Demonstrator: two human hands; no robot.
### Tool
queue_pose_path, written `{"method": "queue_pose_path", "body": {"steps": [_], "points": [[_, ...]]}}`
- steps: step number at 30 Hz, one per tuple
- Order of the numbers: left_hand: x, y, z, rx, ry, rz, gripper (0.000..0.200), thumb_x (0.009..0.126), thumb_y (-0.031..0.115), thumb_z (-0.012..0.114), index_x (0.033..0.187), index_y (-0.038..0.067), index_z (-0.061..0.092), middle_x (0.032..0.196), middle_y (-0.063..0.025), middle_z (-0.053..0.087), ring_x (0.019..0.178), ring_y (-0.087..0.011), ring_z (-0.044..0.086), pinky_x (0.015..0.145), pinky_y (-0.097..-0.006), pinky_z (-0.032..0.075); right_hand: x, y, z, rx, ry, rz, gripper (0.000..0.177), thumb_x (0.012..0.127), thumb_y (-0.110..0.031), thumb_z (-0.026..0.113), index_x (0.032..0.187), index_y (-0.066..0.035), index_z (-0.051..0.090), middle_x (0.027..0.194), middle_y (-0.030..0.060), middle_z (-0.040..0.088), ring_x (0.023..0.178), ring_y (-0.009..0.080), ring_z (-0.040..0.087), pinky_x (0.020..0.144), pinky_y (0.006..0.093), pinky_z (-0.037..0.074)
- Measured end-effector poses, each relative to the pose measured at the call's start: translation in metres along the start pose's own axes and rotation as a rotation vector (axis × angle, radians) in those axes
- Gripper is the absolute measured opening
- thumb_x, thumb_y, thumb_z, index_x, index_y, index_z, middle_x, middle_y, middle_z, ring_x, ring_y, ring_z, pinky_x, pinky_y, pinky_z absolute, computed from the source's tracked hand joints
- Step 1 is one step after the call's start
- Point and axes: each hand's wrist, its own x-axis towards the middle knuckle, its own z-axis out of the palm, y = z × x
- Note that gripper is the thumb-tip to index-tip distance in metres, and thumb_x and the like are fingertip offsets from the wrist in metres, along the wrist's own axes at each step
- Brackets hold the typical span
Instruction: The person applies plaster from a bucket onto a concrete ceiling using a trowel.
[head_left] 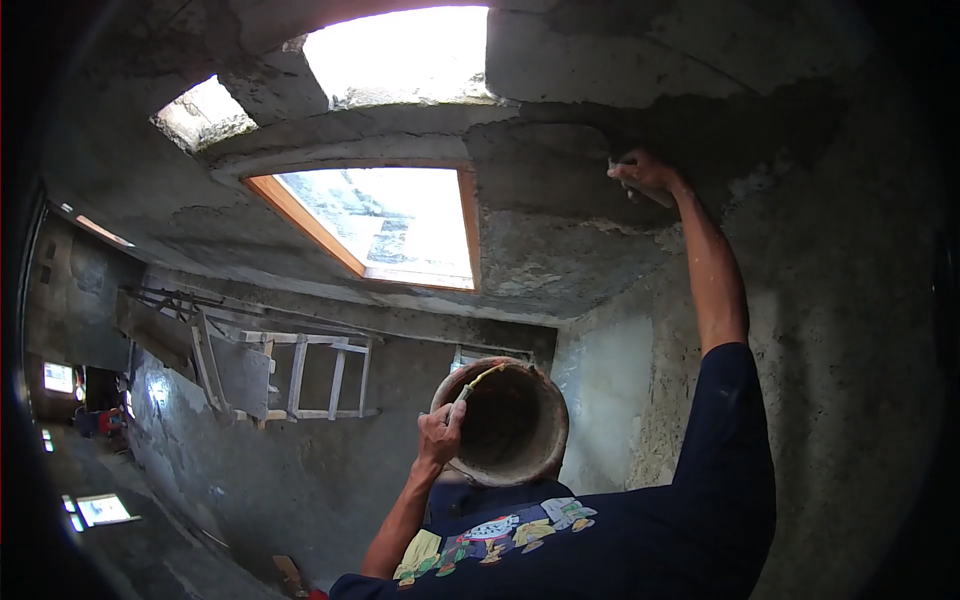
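In the head view, the left hand (438, 435) was closed round the thin yellowish-green handle (485, 378) of a round, cement-crusted bucket (556, 430), which hung in front of the navy printed shirt (640, 545). The bucket's inside was too dark to read. The right hand (645, 175), raised on the right and farther out, had its fingers curled round a flat grey tool (652, 196), largely hidden by the hand. It was at a dark, damp-looking patch (560, 160) of the rough grey wall (560, 245); whether the tool touched the surface could not be told. To the left of that hand was a window with an orange-brown wooden frame (468, 230). Farther left stood a pale wooden ladder-like frame (298, 375).
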Motion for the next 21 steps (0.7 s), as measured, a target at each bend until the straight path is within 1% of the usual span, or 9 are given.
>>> {"method": "queue_pose_path", "body": {"steps": [6,8,10,12,15,17,19,20,21], "points": [[0.0,0.0,0.0,0.013,0.005,0.007,0.047,0.093,0.034,0.052,0.066,-0.005,0.048,0.053,-0.0161,0.031,0.048,-0.0178,0.029,0.046,-0.0374,0.032,-0.025,-0.013,-0.017,0.036,-0.034,0.08,0.025,0.086,-0.027,0.064,0.085,-0.002,0.061,0.065,0.0036,0.056,0.054,0.0146,0.059,0.047,0.0335,0.053],[0.001,-0.001,0.001,0.033,-0.007,0.02,0.047,0.093,0.035,0.052,0.064,-0.001,0.05,0.053,-0.0211,0.043,0.044,-0.0347,0.044,0.047,-0.0416,0.035,-0.033,-0.011,-0.019,0.028,-0.006,0.096,0.025,0.086,-0.027,0.064,0.085,-0.002,0.061,0.064,0.0031,0.056,0.055,0.0139,0.058,0.048,0.0325,0.052],[0.002,-0.003,0.003,0.035,-0.004,0.028,0.047,0.093,0.035,0.052,0.064,-0.002,0.049,0.053,-0.0208,0.042,0.044,-0.0335,0.043,0.047,-0.0414,0.035,-0.045,-0.004,-0.018,0.019,0.02,0.113,0.025,0.086,-0.027,0.065,0.085,-0.002,0.061,0.064,0.0026,0.055,0.056,0.0131,0.057,0.05,0.0315,0.051],[0.003,-0.002,0.003,0.037,-0.004,0.035,0.046,0.093,0.034,0.052,0.064,-0.002,0.049,0.053,-0.0204,0.042,0.043,-0.0324,0.041,0.047,-0.0411,0.035,-0.059,0.009,-0.011,-0.093,0.214,0.034,0.027,0.084,-0.029,0.066,0.088,-0.003,0.06,0.065,0.0029,0.055,0.053,0.0131,0.055,0.052,0.0311,0.046],[0.007,0.002,0.006,0.009,-0.001,0.029,0.046,0.093,0.033,0.054,0.064,-0.003,0.049,0.052,-0.0199,0.041,0.043,-0.0302,0.039,0.047,-0.0405,0.035,-0.069,0.031,-0.003,-0.269,0.227,-0.061,0.029,0.084,-0.03,0.066,0.091,-0.003,0.061,0.064,0.0034,0.053,0.055,0.0129,0.053,0.054,0.0319,0.044],[0.009,0.004,0.008,0.038,-0.016,0.039,0.047,0.093,0.034,0.055,0.064,-0.003,0.049,0.053,-0.02,0.041,0.043,-0.0294,0.039,0.047,-0.0404,0.034,-0.076,0.034,0.012,-0.339,0.277,-0.074,0.033,0.08,-0.031,0.069,0.095,-0.002,0.061,0.068,0.0081,0.059,0.062,0.0172,0.059,0.059,0.0347,0.047],[0.011,0.008,0.01,0.047,-0.026,0.032,0.047,0.093,0.034,0.055,0.063,-0.003,0.05,0.052,-0.0197,0.042,0.043,-0.0294,0.04,0.047,-0.0405,0.035,-0.081,0.023,0.024,-0.472,0.333,-0.148,0.047,0.074,-0.031,0.073,0.104,0.003,0.06,0.085,0.0159,0.066,0.077,0.0256,0.065,0.07,0.0374,0.05],[0.011,0.01,0.011,0.047,-0.026,0.059,0.048,0.093,0.033,0.055,0.062,-0.003,0.049,0.052,-0.0192,0.041,0.044,-0.0277,0.036,0.046,-0.0395,0.034,-0.074,0.033,0.03,-0.605,0.422,-0.335,0.058,0.07,-0.034,0.075,0.113,0.002,0.059,0.097,0.0216,0.066,0.091,0.0334,0.065,0.079,0.0403,0.049],[0.012,0.012,0.012,0.046,-0.024,0.089,0.049,0.094,0.033,0.055,0.061,-0.003,0.048,0.052,-0.0186,0.039,0.044,-0.0259,0.033,0.045,-0.0386,0.034,-0.07,0.025,0.033,-0.607,0.422,-0.339,0.058,0.07,-0.034,0.075,0.113,0.002,0.059,0.097,0.0216,0.066,0.091,0.0334,0.065,0.079,0.0403,0.049]]}}
